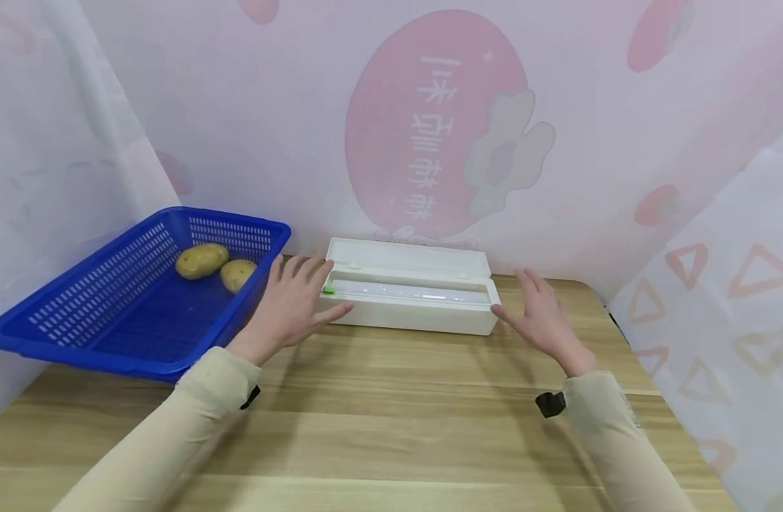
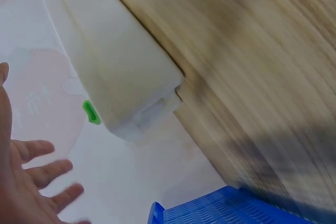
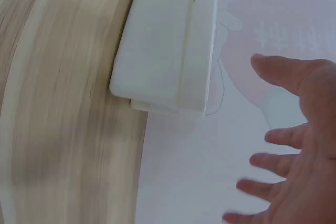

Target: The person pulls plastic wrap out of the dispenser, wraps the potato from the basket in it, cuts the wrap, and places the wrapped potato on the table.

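Observation:
A long white cling film dispenser (image 1: 410, 316) stands on the table near the back wall, its lid (image 1: 407, 257) tipped back. Inside lies a pale roll (image 1: 410, 291), and a green slider (image 1: 329, 290) sits at the left end. My left hand (image 1: 289, 302) is spread at the dispenser's left end, fingers apart, holding nothing. At the opposite end, my right hand (image 1: 541, 316) has its fingers extended, the thumb tip close to the corner in the head view. Both wrist views show the fingers (image 2: 50, 174) of the left hand and the right palm (image 3: 310, 166) apart from the white casing.
To the left is a blue plastic basket (image 1: 129, 366) with slotted sides, holding two potatoes (image 1: 202, 261). The wooden table (image 1: 391, 427) extends towards me, and its right edge runs beside a printed cloth (image 1: 717, 299). Strawberry-patterned cloth (image 1: 289, 128) hangs behind.

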`<state>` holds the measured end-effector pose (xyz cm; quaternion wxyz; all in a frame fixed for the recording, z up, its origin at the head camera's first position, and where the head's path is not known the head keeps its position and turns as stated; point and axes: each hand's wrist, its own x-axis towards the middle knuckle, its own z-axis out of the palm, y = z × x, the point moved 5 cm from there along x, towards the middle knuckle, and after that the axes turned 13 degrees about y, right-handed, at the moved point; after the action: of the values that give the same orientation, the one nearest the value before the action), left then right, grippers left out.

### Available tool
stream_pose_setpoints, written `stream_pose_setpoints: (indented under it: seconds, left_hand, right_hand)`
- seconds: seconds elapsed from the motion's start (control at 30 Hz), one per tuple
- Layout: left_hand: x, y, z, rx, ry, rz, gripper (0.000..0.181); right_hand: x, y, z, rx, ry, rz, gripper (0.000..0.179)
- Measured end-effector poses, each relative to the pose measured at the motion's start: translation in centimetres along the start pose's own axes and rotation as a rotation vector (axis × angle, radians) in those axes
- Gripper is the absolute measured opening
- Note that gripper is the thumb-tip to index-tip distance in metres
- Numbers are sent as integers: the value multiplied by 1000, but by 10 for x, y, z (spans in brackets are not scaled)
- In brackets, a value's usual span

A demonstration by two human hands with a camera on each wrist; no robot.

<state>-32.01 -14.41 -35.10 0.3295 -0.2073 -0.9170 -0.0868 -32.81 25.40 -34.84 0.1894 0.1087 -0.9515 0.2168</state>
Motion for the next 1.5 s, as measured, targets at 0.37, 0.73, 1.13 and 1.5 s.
stream_pose_setpoints:
  seconds: [0.37, 0.73, 1.13, 1.5]
  left_hand:
    - [10, 4, 1, -275, 92, -125, 64]
    - [11, -4, 22, -560, 84, -331, 43]
    - [7, -8, 46, -751, 12, -499, 33]
    - [4, -16, 49, -706, -22, -542, 24]
  right_hand:
    - [11, 3, 4, 338, 147, 110, 46]
    - [19, 8, 32, 486, 88, 158, 27]
    - [25, 13, 39, 501, 59, 167, 23]
    - [20, 9, 45, 486, 128, 136, 14]
